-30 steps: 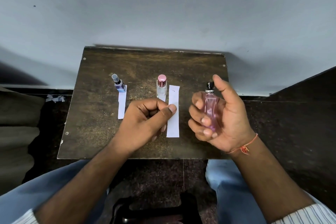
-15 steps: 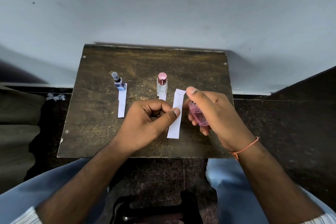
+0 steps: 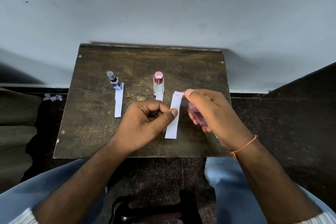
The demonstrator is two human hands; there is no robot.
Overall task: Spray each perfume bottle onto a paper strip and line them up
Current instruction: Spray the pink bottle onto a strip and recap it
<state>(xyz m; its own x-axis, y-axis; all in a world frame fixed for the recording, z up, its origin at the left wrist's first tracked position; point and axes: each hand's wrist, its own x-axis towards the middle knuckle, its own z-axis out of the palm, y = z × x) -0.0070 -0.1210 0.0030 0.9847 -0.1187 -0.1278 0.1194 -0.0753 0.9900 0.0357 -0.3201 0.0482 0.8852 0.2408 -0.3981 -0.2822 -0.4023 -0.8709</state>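
My left hand (image 3: 145, 123) pinches a white paper strip (image 3: 174, 114) at its middle, above the table. My right hand (image 3: 214, 114) grips a pink perfume bottle (image 3: 197, 114), tilted with its top toward the strip's upper end; my forefinger covers the nozzle. A blue bottle (image 3: 115, 82) stands at the back left with a paper strip (image 3: 119, 102) lying in front of it. A clear bottle with a pink cap (image 3: 158, 83) stands in the middle, and a second strip (image 3: 159, 97) shows just below it, mostly hidden by my left hand.
The small dark wooden table (image 3: 91, 123) stands against a grey wall. Paper scraps (image 3: 52, 97) lie on the floor to the left. My knees in blue trousers and a dark object on the floor sit below the table's near edge.
My right hand has tipped the pink bottle from upright down toward the strip and brought it close to the strip's top. My left hand has lifted and slanted the strip slightly.
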